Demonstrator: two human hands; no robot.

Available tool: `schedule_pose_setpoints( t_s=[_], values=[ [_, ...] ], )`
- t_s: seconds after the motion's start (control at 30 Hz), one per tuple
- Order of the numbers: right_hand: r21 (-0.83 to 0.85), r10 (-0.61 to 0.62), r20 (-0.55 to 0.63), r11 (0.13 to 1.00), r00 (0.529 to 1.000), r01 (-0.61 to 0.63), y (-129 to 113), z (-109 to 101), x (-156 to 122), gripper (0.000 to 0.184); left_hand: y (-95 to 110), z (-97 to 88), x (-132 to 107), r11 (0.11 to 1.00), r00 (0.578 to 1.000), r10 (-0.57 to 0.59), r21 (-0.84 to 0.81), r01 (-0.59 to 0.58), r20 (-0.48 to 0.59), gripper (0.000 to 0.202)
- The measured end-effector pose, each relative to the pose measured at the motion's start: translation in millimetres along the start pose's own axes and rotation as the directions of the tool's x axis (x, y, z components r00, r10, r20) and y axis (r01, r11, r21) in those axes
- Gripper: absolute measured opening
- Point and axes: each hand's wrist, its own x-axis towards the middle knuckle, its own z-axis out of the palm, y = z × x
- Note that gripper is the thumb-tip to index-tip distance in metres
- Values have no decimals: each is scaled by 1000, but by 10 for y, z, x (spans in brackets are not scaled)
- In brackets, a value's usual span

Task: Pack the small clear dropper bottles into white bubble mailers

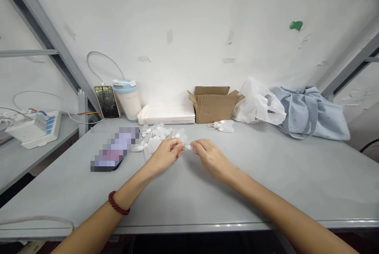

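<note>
Over the middle of the table, my left hand [166, 153] and my right hand [212, 160] are close together, both with fingers closed. The right fingertips grip a small white plastic piece [188, 147], which they partly cover. A thin strand runs from this piece to the pinched left fingertips; its far end is hidden. Just behind my left hand is a loose pile of small white translucent plastic pieces [154, 135], some with loops. A smaller bunch of similar pieces [225, 126], with thin looped cords, lies farther back, beyond my right hand.
A phone with a blurred screen [117, 149] lies at left. Along the wall are a phone on a cable [107, 102], a blue-lidded cup [128, 100], a white stack [167, 114], an open cardboard box [211, 108], a plastic bag [257, 104] and a blue cloth bag [314, 113].
</note>
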Motion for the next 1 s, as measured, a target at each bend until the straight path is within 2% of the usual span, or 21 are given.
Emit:
schedule_pose_setpoints(
  t_s=[0.27, 0.7, 0.9, 1.0],
  values=[
    [50, 35, -65, 998, 997, -31, -73, 36, -14, 29, -4, 82, -24, 999, 999, 21, -36, -22, -34, 28],
    [98, 43, -91, 995, 995, -34, -89, 82, -23, 32, -10, 168, -56, 998, 995, 67, 6, -67, -78, 27],
    [241, 127, -68, 965, 990, -108, -95, -46, 44, 25, 46, 67, -14, 990, 1000, 10, -144, -10, -3, 32],
    [303, 164, -77, 944, 983, -134, -116, -108, 71, 22, 100, -25, -11, 981, 1000, -30, -194, 27, -11, 37]
  ],
)
